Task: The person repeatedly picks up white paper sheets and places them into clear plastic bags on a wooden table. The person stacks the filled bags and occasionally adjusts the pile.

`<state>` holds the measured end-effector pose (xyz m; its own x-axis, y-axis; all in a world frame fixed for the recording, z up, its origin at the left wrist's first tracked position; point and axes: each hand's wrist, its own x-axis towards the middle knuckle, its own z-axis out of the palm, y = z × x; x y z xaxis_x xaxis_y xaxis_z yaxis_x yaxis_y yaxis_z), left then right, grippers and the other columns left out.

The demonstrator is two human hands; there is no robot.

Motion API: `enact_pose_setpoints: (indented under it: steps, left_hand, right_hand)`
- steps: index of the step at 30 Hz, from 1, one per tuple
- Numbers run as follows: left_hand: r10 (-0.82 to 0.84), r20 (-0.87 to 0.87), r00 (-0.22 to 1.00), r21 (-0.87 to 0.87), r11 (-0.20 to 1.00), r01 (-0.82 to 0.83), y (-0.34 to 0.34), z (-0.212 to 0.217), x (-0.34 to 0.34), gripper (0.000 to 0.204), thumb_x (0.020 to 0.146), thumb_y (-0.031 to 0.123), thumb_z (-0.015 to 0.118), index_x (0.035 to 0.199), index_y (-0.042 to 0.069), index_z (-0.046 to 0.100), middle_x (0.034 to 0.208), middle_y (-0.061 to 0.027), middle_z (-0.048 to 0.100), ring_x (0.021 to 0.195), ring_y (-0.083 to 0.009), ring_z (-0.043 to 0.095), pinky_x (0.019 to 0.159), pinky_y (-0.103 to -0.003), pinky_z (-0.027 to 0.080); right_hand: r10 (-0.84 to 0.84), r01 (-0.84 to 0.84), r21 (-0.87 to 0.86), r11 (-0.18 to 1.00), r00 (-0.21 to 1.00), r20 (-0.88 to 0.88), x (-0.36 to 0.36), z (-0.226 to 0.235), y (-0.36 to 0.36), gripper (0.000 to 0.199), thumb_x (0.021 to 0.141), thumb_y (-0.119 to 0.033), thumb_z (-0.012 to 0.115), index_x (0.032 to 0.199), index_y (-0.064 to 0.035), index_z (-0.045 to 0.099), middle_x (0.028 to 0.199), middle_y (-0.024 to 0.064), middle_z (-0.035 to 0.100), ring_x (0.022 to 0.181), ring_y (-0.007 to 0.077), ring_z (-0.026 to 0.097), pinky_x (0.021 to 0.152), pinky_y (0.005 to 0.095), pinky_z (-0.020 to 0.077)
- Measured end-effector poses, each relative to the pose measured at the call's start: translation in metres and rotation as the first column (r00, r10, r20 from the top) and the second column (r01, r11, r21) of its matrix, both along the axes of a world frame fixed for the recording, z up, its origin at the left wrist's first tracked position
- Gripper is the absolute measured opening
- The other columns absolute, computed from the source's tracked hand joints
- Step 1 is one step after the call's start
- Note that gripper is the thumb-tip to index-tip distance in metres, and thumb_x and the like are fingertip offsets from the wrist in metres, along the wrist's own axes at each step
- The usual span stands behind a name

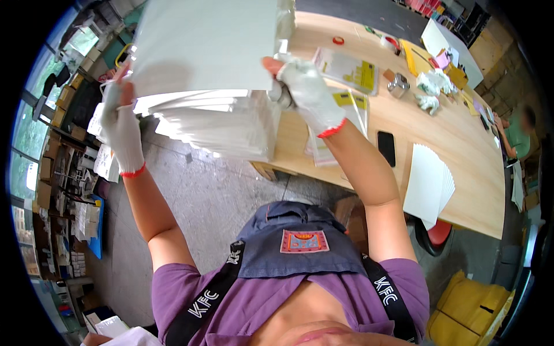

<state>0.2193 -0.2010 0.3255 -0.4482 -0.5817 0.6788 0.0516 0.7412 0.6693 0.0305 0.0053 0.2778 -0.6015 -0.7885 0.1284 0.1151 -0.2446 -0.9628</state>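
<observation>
A large white sheet (205, 46), perhaps several together, is held up in front of me at the far left of the table. My left hand (122, 130), in a white glove with bare fingertips, grips its near left corner, slightly smeared by motion. At the right edge, my gloved right hand (309, 95) is closed, thumb on top and fingers curled beneath. Below the sheet a tall stack of white sheets (222, 124) stands at the table's left end, its layers uneven. Clear packets with yellow labels (349, 72) lie right of my right hand.
The wooden table (398, 132) carries a black phone (386, 148), fanned white sheets (428, 181), a metal object (398, 85), tape rolls and crumpled gloves (428, 104). A red stool (437, 235) is under its near edge. Another person (516, 135) sits at far right; cluttered shelves line the left.
</observation>
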Motion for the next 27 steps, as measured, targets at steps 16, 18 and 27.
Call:
enact_pose_setpoints:
  steps: [16, 18, 27]
  left_hand:
    - [0.006, 0.254, 0.967, 0.760, 0.617, -0.204, -0.027, -0.379, 0.057, 0.029, 0.091, 0.013, 0.047, 0.116, 0.000, 0.055, 0.105, -0.0102, 0.060, 0.090, -0.0133, 0.056, 0.079, -0.026, 0.046]
    - [-0.171, 0.209, 0.963, 0.810, 0.583, -0.072, 0.031, -0.421, 0.041, 0.029, 0.087, 0.006, 0.047, 0.114, 0.000, 0.057, 0.111, -0.0124, 0.060, 0.092, -0.0165, 0.058, 0.080, -0.026, 0.045]
    - [-0.714, 0.504, 0.487, 0.228, 0.653, 0.722, 0.183, -0.334, -0.130, 0.026, 0.085, 0.011, 0.052, 0.109, 0.005, 0.059, 0.106, -0.0135, 0.061, 0.099, -0.0294, 0.057, 0.086, -0.036, 0.044]
  right_hand:
    - [-0.889, 0.752, 0.511, 0.415, 0.216, 0.404, 0.034, -0.309, 0.252, 0.016, 0.084, -0.020, 0.049, 0.090, -0.0080, 0.058, 0.067, 0.0063, 0.059, 0.049, 0.0137, 0.052, 0.043, 0.0268, 0.0433]
    - [-0.906, 0.795, 0.583, 0.168, -0.109, 0.410, 0.040, -0.357, 0.339, 0.010, 0.083, -0.019, 0.047, 0.080, -0.0092, 0.048, 0.061, 0.0051, 0.052, 0.044, 0.0140, 0.047, 0.036, 0.0279, 0.0378]
    - [-0.932, 0.815, 0.539, 0.212, 0.003, 0.363, 0.022, -0.349, 0.410, 0.011, 0.087, -0.016, 0.056, 0.089, -0.0053, 0.057, 0.069, 0.0050, 0.055, 0.048, 0.0102, 0.047, 0.039, 0.0221, 0.0363]
